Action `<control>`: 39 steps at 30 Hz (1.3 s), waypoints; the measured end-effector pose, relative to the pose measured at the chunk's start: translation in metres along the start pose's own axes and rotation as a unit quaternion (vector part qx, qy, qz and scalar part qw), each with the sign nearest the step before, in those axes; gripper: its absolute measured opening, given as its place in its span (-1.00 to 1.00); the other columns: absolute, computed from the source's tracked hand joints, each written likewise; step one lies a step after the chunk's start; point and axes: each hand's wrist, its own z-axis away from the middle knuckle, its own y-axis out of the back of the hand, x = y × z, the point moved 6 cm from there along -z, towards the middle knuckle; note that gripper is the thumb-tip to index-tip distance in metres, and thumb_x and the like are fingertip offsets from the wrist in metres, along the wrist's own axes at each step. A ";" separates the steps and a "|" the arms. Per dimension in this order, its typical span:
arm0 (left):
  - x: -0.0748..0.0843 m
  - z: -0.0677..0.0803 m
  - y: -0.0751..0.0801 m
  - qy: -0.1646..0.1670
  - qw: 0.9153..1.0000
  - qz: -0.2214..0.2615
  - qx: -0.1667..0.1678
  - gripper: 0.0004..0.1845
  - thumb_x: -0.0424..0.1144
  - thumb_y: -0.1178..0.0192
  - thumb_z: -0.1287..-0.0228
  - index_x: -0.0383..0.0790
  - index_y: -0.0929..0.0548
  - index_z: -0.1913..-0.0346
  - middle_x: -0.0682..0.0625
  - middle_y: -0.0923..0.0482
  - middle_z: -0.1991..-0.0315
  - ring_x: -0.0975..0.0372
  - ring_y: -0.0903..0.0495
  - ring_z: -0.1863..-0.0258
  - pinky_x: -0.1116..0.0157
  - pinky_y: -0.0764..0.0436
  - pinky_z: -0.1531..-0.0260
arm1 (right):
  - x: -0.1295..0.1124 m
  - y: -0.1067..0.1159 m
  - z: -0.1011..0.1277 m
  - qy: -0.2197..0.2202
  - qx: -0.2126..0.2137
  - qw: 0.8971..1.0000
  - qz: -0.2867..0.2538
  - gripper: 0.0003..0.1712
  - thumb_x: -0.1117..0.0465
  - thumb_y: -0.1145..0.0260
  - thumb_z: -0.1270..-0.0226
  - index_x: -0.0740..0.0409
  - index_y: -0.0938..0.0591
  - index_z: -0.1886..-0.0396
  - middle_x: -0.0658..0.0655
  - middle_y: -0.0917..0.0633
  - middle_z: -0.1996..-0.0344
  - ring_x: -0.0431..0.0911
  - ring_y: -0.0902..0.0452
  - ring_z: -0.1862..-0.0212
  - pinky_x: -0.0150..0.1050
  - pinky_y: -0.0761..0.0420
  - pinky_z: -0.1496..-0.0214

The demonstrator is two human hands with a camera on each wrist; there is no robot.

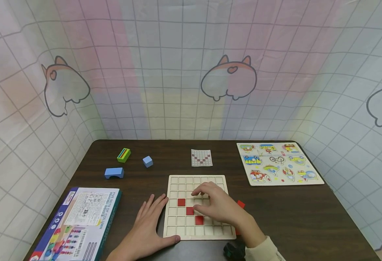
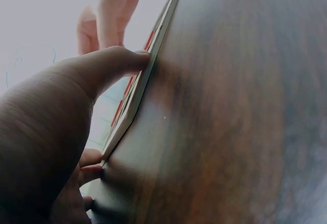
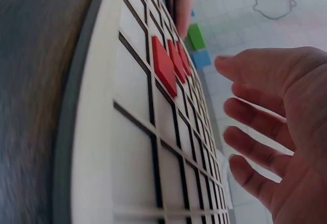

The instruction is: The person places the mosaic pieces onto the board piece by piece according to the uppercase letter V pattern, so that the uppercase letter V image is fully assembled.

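A pale wooden grid board [image 1: 176,230] lies in front of me, with three red square tiles [image 1: 190,211] set in a descending diagonal. My left hand [image 1: 148,228] rests against the board's left side, fingers spread and thumb at the near left corner. Over the right half of the grid hovers my right hand [image 1: 218,203], its fingers loosely bent and holding nothing. The right wrist view shows a gap between those fingers [image 3: 253,144] and the grid. More red pieces [image 1: 241,204] lie by the board's right edge, partly hidden by my right forearm.
A small card with a red grid pattern [image 1: 201,163] lies beyond the board. Blue blocks [image 1: 147,161] and a green striped block [image 1: 123,155] stand at the back left. A boxed set [image 1: 89,206] lies at left, a picture puzzle board [image 1: 279,165] at back right.
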 end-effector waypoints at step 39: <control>-0.004 0.000 -0.003 0.014 1.000 -0.002 -0.003 0.42 0.76 -0.42 0.09 0.15 -0.21 -0.80 0.09 -0.14 -0.81 -0.11 0.17 -0.87 -0.42 0.11 -0.74 | 0.066 0.052 0.051 -0.072 0.050 0.996 0.027 -0.57 0.08 -0.67 -0.37 -0.09 -0.79 -0.18 -0.15 -0.77 -0.14 -0.06 -0.64 -0.15 0.01 -0.73 -0.25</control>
